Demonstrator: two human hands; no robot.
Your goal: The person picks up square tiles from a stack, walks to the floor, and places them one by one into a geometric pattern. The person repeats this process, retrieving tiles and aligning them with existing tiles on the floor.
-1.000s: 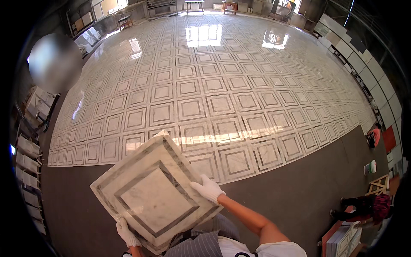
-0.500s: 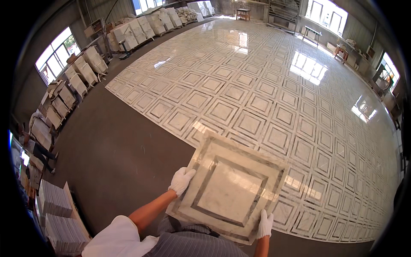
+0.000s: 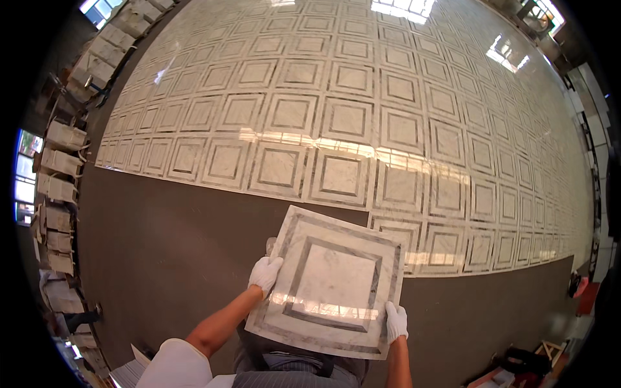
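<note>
A large square marble tile (image 3: 336, 275) with a grey inlaid border hangs tilted in front of my body. My left hand (image 3: 264, 274), in a white glove, grips its left edge. On the opposite edge, lower down, my gloved right hand (image 3: 396, 322) holds the tile too. The fingers under the tile are hidden. Just beyond its far edge lies a floor of matching laid tiles (image 3: 341, 176), with a stepped edge where one row ends near the tile I hold.
Dark bare floor (image 3: 162, 220) spreads to my left and right. Wrapped stone slabs on pallets (image 3: 58, 187) line the left side. A stack of thin sheets (image 3: 126, 375) sits at lower left. Dark bags and a wooden frame (image 3: 524, 365) lie at lower right.
My view has turned right and downward, bringing the stepped edge of the laid tiles before me. The tile remains in both hands.
</note>
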